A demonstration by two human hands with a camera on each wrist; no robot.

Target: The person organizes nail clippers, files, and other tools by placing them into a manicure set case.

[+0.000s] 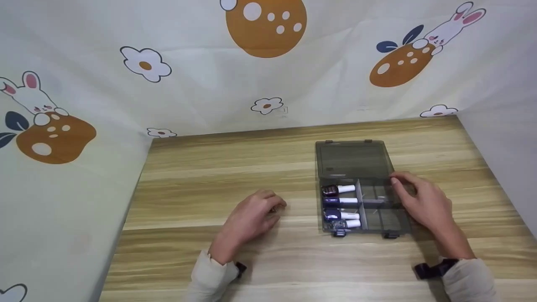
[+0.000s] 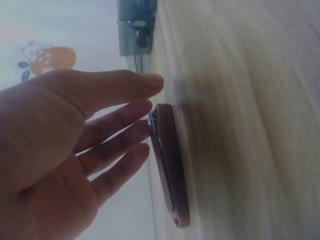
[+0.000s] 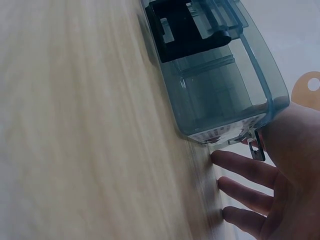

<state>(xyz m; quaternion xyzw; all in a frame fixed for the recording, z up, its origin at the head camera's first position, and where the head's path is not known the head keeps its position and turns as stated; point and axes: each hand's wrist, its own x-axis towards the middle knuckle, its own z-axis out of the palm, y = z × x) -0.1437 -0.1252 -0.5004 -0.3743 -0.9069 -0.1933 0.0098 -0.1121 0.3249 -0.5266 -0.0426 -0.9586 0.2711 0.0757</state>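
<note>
My left hand (image 1: 254,216) is over the table left of the box, fingers bent loosely downward. Beside its fingertips in the left wrist view lies a nail clipper (image 2: 172,167), dark reddish-brown; the thumb stands apart from it. From the head view the hand mostly hides the clipper. At right, my right hand (image 1: 428,203) has thumb and index fingertip against the side of a smoky see-through divided box (image 1: 388,220), near the hinge. The box's lid (image 1: 352,159) is folded back. Several nail polish bottles (image 1: 342,201) with white caps lie in its left compartment.
The wood-grain table (image 1: 201,176) meets a patterned cloth wall (image 1: 201,92) at the back. Light dividers (image 1: 361,209) split the box's inside. Two latches (image 1: 391,235) stick out at its front edge. Dark straps (image 1: 436,268) sit at both wrists.
</note>
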